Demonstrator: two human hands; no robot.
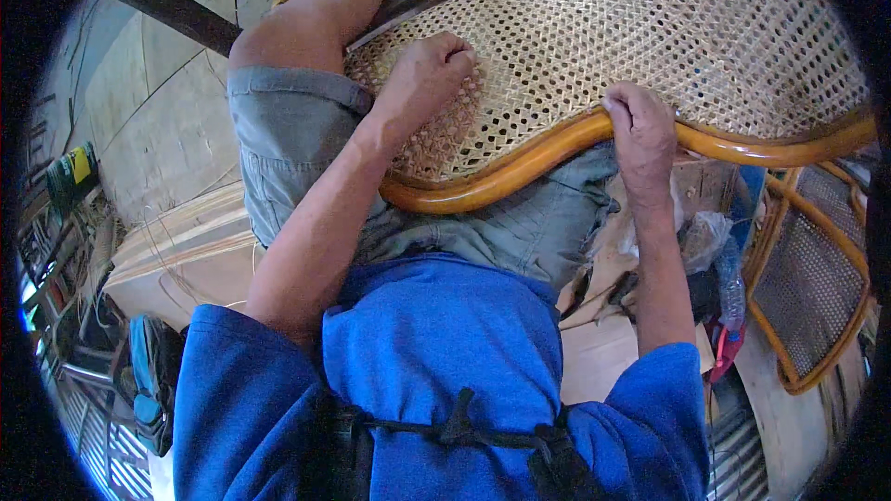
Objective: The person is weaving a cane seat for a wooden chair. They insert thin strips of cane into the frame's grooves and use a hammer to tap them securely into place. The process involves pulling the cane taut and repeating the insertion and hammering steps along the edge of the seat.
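Note:
A woven cane panel (pixel 557 32) with an open lattice lies across my lap, edged by a glossy orange-brown curved rattan frame (pixel 483 187). My left hand (pixel 432 74) rests on the weave near its left side, fingers curled closed; whatever they pinch is hidden or too thin to make out. At the near edge, my right hand (pixel 640 130) lies over the rattan frame with thumb and fingertips pressed together where the weave meets the rim. No strand between those fingertips can be made out.
Another cane-panelled frame (pixel 812 288) leans at the right. A clear plastic bottle (pixel 732 292) and a crumpled plastic bag (pixel 705 237) are near my right forearm. Wooden boards (pixel 176 255) lie to the left, with a black and teal bag (pixel 151 385) beside them. A dark bar (pixel 167 5) crosses the upper left.

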